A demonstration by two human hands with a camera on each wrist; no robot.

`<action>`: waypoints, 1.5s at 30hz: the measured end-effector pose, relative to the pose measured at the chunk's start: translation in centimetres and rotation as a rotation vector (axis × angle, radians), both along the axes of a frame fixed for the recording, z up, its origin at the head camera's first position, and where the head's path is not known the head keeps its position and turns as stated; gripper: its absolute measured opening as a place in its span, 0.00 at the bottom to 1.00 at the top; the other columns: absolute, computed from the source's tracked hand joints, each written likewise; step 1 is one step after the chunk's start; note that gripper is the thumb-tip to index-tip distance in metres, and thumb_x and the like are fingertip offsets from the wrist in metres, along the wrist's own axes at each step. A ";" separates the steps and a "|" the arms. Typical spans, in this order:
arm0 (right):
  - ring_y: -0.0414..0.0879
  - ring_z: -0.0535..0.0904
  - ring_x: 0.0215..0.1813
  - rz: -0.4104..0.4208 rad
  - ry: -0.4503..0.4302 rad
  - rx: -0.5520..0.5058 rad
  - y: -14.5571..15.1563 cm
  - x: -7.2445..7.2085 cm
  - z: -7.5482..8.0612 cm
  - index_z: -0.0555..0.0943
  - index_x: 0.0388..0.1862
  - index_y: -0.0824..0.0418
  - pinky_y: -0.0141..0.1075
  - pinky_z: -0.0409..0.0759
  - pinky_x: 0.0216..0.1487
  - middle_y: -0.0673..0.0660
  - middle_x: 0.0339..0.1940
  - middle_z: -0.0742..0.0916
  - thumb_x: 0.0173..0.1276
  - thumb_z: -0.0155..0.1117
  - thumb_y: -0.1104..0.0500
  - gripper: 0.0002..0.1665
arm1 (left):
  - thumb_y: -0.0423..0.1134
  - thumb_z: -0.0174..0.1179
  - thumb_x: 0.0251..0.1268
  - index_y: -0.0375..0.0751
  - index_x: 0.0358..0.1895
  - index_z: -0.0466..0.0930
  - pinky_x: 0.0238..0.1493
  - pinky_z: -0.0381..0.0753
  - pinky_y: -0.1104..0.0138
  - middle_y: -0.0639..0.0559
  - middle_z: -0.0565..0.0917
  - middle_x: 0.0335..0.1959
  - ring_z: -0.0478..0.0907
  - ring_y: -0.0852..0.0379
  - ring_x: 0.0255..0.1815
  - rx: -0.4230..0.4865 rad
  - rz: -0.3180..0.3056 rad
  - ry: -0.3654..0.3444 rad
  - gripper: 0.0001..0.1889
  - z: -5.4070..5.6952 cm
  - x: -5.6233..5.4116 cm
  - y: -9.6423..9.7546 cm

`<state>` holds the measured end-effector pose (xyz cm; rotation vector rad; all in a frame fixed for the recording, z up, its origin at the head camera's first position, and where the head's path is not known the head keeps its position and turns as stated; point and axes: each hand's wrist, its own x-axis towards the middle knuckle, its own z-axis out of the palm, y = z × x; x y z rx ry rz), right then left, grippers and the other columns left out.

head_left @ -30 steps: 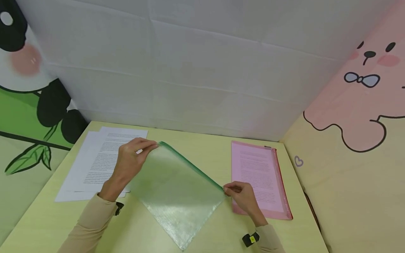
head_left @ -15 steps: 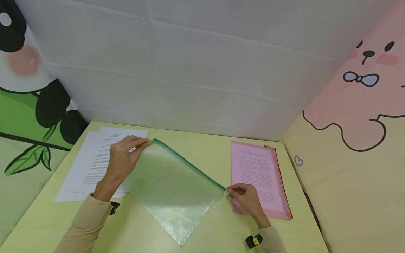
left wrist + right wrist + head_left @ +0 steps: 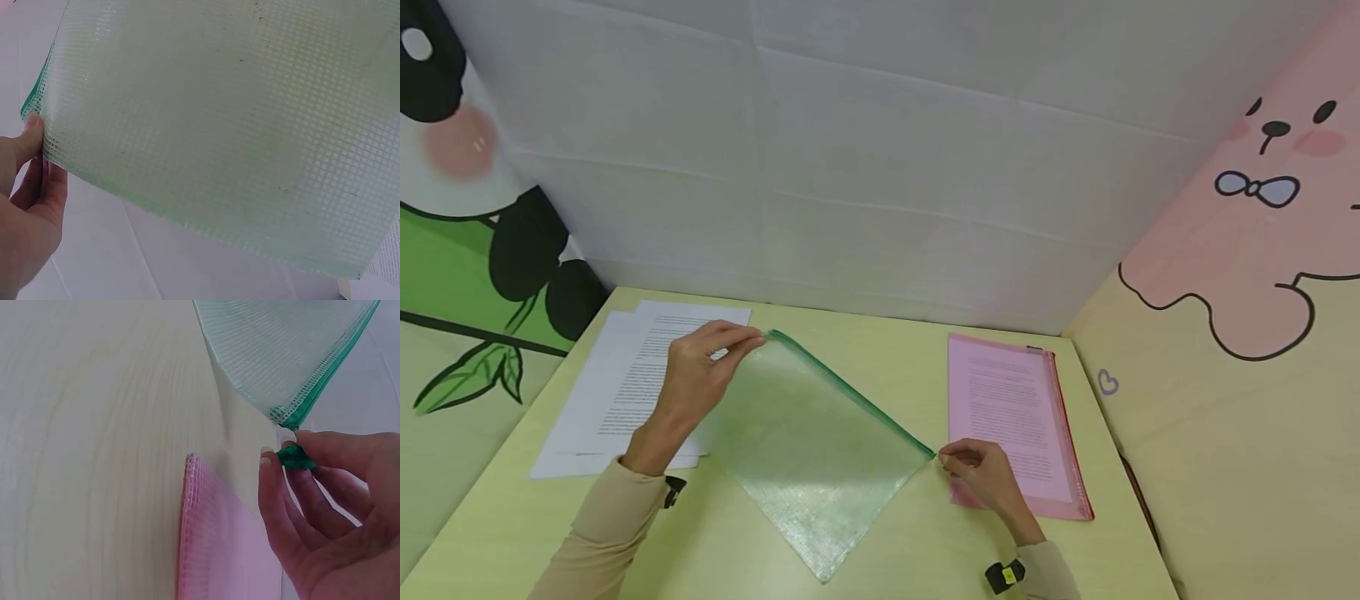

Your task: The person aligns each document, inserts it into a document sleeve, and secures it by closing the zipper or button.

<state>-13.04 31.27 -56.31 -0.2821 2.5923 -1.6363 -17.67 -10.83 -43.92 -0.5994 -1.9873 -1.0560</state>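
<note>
A translucent green mesh zip pouch hangs corner-down between my hands, its dark green zip edge sloping down to the right. My left hand pinches the upper left corner; in the left wrist view, thumb and fingers grip the mesh beside the green zip end. With the fingertips of my right hand I pinch a small green tab just past the zip's lower right end, seen in the right wrist view. The pouch looks flat, with no papers showing inside.
Printed white sheets lie at the left of the pale wooden table, partly behind my left arm. On the right, under my right hand, lies a pink mesh zip pouch with a printed page inside. A white wall stands behind.
My left hand has shifted slightly left and up, my right hand slightly right and down. The right fingertips now sit just beyond the zip's end, and the pouch's bottom corner has risen a little.
</note>
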 end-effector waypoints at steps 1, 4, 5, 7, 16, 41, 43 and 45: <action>0.58 0.89 0.35 0.010 0.006 0.012 0.1 0.0 -0.1 0.88 0.40 0.68 0.39 0.87 0.37 0.65 0.35 0.90 0.68 0.71 0.66 0.05 | 0.18 0.75 0.47 0.31 0.34 0.91 0.38 0.75 0.83 0.45 0.88 0.30 0.84 0.48 0.29 -0.003 -0.012 0.008 0.10 0.0 0.0 0.1; 0.55 0.89 0.36 0.033 0.019 0.051 0.3 0.0 -0.3 0.88 0.40 0.66 0.34 0.86 0.37 0.63 0.36 0.91 0.68 0.71 0.65 0.04 | 0.16 0.74 0.44 0.31 0.34 0.91 0.38 0.76 0.81 0.46 0.88 0.30 0.84 0.49 0.29 -0.009 -0.057 0.029 0.12 0.1 -0.1 0.2; 0.53 0.89 0.37 0.040 0.023 0.065 0.4 0.0 -0.4 0.88 0.39 0.65 0.33 0.85 0.39 0.62 0.37 0.91 0.68 0.71 0.65 0.04 | 0.16 0.74 0.44 0.31 0.34 0.91 0.38 0.77 0.81 0.46 0.88 0.30 0.84 0.49 0.29 -0.012 -0.073 0.034 0.13 0.1 -0.1 0.3; 0.51 0.89 0.39 0.054 0.024 0.087 0.5 0.0 -0.5 0.89 0.39 0.64 0.33 0.85 0.41 0.60 0.38 0.91 0.68 0.71 0.66 0.03 | 0.15 0.74 0.42 0.31 0.34 0.91 0.38 0.78 0.81 0.46 0.88 0.30 0.84 0.49 0.30 -0.013 -0.106 0.038 0.14 0.0 -0.2 0.4; 0.46 0.85 0.39 0.080 0.024 0.163 0.1 -0.3 -0.4 0.89 0.39 0.61 0.32 0.83 0.42 0.55 0.40 0.91 0.67 0.73 0.64 0.03 | 0.14 0.73 0.41 0.30 0.35 0.90 0.41 0.80 0.80 0.45 0.88 0.32 0.85 0.49 0.32 -0.052 -0.221 0.031 0.15 0.0 0.0 1.2; 0.64 0.82 0.59 0.210 0.160 -0.037 -6.4 -3.0 2.4 0.81 0.60 0.69 0.59 0.78 0.62 0.67 0.57 0.85 0.68 0.71 0.65 0.22 | 0.13 0.72 0.41 0.32 0.38 0.90 0.36 0.78 0.77 0.47 0.86 0.35 0.83 0.52 0.35 -0.124 -0.339 0.025 0.17 -0.4 0.1 3.0; 0.63 0.82 0.59 0.223 0.174 -0.043 -7.0 -3.3 2.6 0.81 0.60 0.68 0.58 0.78 0.62 0.66 0.58 0.85 0.68 0.72 0.65 0.23 | 0.14 0.72 0.42 0.32 0.38 0.90 0.36 0.78 0.77 0.47 0.86 0.35 0.82 0.52 0.35 -0.125 -0.347 0.027 0.18 -0.5 0.1 3.1; 0.61 0.82 0.60 0.235 0.182 -0.033 -7.5 -3.6 2.9 0.81 0.61 0.67 0.56 0.79 0.62 0.64 0.59 0.85 0.68 0.72 0.65 0.23 | 0.15 0.72 0.43 0.33 0.39 0.90 0.37 0.78 0.76 0.47 0.86 0.35 0.83 0.52 0.35 -0.122 -0.354 0.031 0.17 -0.6 0.0 3.2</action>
